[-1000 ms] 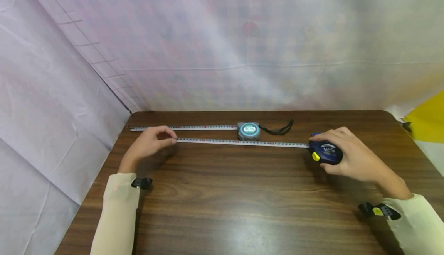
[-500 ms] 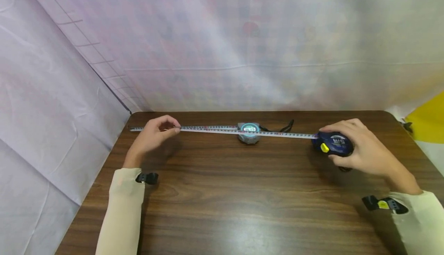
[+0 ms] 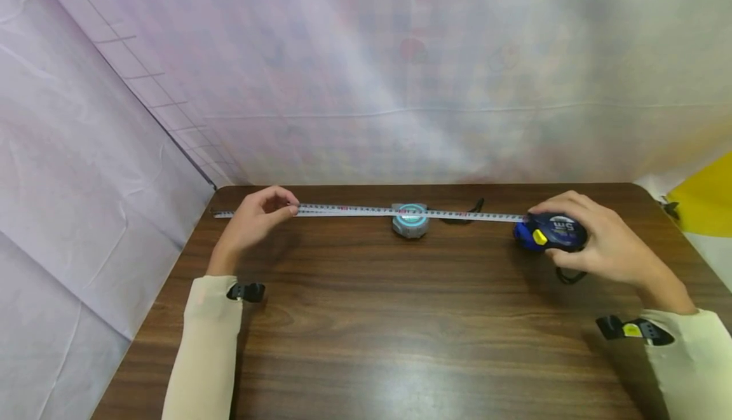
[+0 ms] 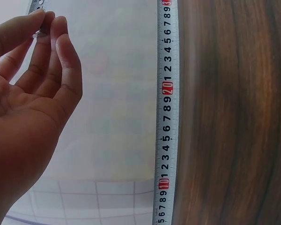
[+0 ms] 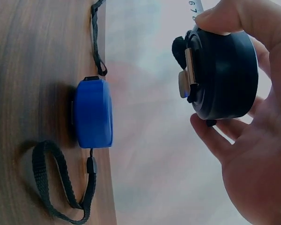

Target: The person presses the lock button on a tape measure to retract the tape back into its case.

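Observation:
My left hand (image 3: 257, 223) pinches the end of a drawn-out tape blade (image 3: 366, 210) between thumb and fingertips. At the other end, my right hand (image 3: 606, 242) grips the dark case of that tape measure (image 3: 563, 229), which has a yellow button. In the right wrist view, the held case (image 5: 229, 75) is raised off the table. Below it lies a blue tape measure (image 5: 93, 112) with a black strap loop (image 5: 61, 183); the head view shows it partly hidden. A grey tape measure (image 3: 410, 228) with a turquoise face lies behind, its own blade (image 4: 167, 117) extended leftward along the table.
The brown wooden table (image 3: 366, 344) ends at a pale patterned cloth (image 3: 366, 77) along the back. White sheeting (image 3: 57, 216) hangs at the left, and something yellow (image 3: 709, 191) is at the far right. The grey tape measure's black strap (image 3: 471, 210) trails rightward.
Both hands have moved away from me and slightly right with the stretched tape. Its blade, earlier in front of the grey tape measure, now overlaps that case and its blade.

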### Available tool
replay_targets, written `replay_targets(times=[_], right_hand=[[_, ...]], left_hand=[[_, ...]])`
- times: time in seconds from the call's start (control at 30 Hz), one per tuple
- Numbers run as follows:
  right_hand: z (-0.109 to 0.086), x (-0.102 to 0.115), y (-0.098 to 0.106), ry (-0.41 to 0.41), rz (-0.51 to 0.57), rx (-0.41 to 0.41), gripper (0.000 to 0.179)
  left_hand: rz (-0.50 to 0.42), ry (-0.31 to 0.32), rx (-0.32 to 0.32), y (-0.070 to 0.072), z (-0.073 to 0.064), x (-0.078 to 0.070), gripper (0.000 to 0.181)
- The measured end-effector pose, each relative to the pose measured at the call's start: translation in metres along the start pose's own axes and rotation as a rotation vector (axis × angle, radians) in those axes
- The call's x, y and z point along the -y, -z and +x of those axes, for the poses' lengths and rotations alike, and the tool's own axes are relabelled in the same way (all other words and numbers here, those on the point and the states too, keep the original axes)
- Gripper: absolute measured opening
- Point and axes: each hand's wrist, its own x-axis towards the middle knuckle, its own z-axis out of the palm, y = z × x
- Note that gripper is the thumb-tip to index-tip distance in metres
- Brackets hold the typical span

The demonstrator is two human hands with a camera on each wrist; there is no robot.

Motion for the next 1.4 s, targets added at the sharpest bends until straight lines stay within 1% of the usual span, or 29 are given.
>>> replay_targets(times=[0.13,0.37,0.53,0.7,0.83,0.93,1.1,1.23,1.4], right_hand=[[0.002,-0.001,0.002,0.021,0.012,0.012,0.08],[0.003,-0.005,0.005,0.052,-0.002,0.017,0.072],[0.003,-0.009,0.008,0.088,-0.003,0.011,0.067],[0.002,-0.011,0.011,0.113,0.01,0.024,0.063],[0.001,-0.011,0.012,0.108,0.033,0.04,0.061],[0.0,-0.011,0.013,0.087,0.038,0.046,0.061],[-0.001,-0.012,0.014,0.059,0.019,0.041,0.061],[-0.001,-0.012,0.015,0.058,0.01,0.035,0.06],[-0.002,-0.012,0.015,0.06,0.029,0.037,0.059]], left_hand=[[0.002,-0.002,-0.004,-0.001,0.0,0.001,0.016],[0.014,-0.005,-0.004,-0.002,0.0,0.001,0.014],[0.016,-0.014,0.002,-0.004,0.002,0.002,0.014],[0.008,-0.012,0.012,-0.004,0.002,0.002,0.015],[-0.001,-0.005,0.018,-0.005,0.003,0.001,0.015],[-0.007,-0.004,0.017,-0.006,0.004,0.001,0.015],[-0.002,-0.002,0.009,-0.007,0.004,0.0,0.015],[-0.005,0.003,0.006,-0.009,0.004,0.0,0.014],[-0.013,0.003,0.007,-0.01,0.003,-0.001,0.015]])
